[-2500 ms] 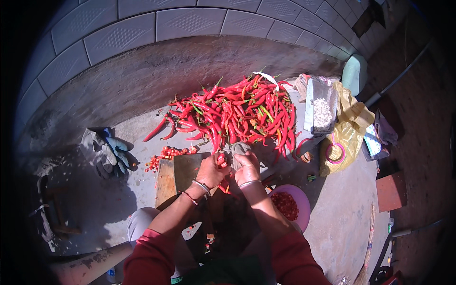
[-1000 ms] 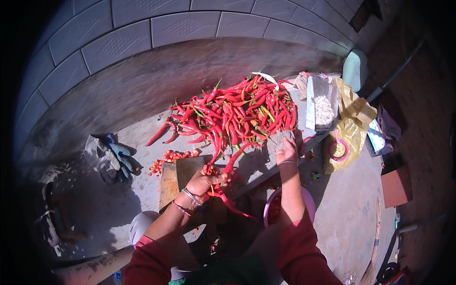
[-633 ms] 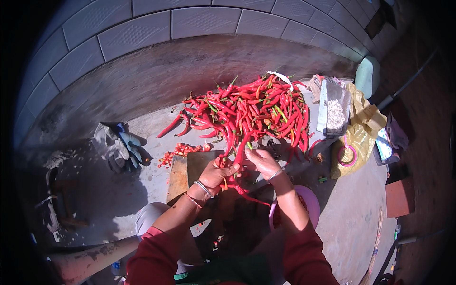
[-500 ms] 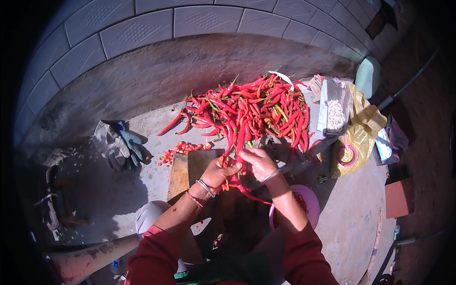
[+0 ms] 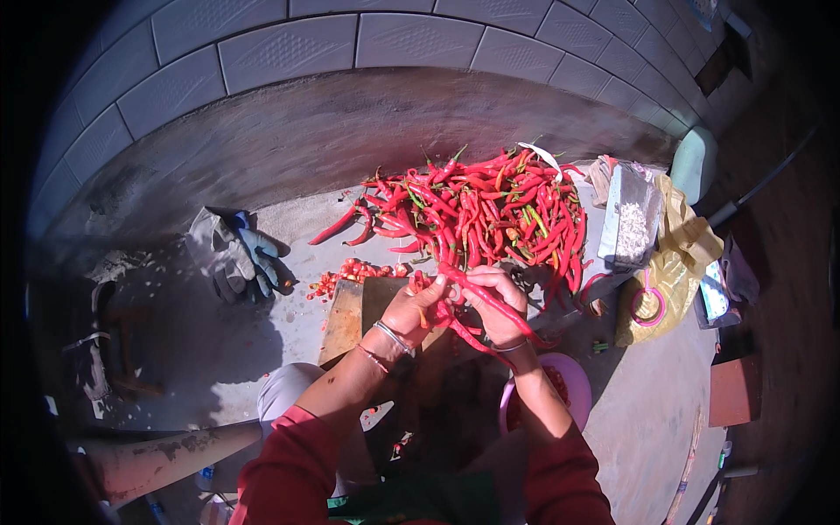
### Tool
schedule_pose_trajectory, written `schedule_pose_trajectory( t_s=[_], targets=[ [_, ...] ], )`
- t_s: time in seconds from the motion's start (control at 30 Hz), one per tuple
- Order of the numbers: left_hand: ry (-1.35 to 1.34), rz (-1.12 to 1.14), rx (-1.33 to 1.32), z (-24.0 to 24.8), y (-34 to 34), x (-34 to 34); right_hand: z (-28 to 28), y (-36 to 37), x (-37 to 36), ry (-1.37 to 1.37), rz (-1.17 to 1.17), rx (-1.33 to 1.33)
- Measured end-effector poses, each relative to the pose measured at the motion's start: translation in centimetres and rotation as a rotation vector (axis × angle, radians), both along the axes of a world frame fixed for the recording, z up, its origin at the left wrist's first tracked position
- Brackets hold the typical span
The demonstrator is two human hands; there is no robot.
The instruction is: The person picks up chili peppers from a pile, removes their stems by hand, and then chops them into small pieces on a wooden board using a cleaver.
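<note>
My left hand [image 5: 414, 308] is closed round several red chili peppers [image 5: 462, 327], whose ends poke out past the fingers. My right hand [image 5: 500, 308] grips a long red chili [image 5: 494, 304] that slants down to the right across the fingers. Both hands almost meet above a wooden board with a broad cleaver-like blade [image 5: 382, 296] on it. Just beyond them lies a big heap of red chilies [image 5: 490, 206], a few green ones among them. Chopped chili pieces [image 5: 350, 276] lie beyond the board. Below my right wrist stands a pink basin [image 5: 577, 385] holding chopped red bits.
Grey and blue gloves [image 5: 234, 254] lie on the concrete at left. To the right are a tray of white bits [image 5: 632, 223], a yellow sack [image 5: 678, 254] with a pink ring [image 5: 648, 308], and a reddish block [image 5: 735, 391]. A tiled wall [image 5: 420, 42] rises behind the heap.
The long chili, upright between my hands before, now slants down to the right across my right hand. The whole scene has shifted slightly right and down in the picture.
</note>
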State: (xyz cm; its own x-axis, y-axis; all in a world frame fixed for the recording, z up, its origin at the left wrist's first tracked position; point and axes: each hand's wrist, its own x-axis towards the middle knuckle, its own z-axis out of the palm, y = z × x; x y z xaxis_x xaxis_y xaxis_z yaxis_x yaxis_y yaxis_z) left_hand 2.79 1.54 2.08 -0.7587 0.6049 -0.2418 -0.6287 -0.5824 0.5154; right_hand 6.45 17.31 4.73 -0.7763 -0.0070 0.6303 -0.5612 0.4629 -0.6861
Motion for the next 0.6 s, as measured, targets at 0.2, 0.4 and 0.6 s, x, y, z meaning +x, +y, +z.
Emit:
schedule_pose_trajectory(
  t_s=[0.2,0.4,0.6],
  targets=[
    [0.047,-0.05,0.134,-0.4,-0.9,-0.3,1.5,-1.5,1.1,0.096,-0.027,0.324],
    [-0.005,-0.087,0.122,-0.8,-1.6,-0.8,3.0,-1.1,1.6,0.109,0.002,0.557],
    [0.11,-0.083,0.103,1.6,-1.5,-0.3,2.3,1.7,1.1,-0.503,0.077,-0.473]
  ],
)
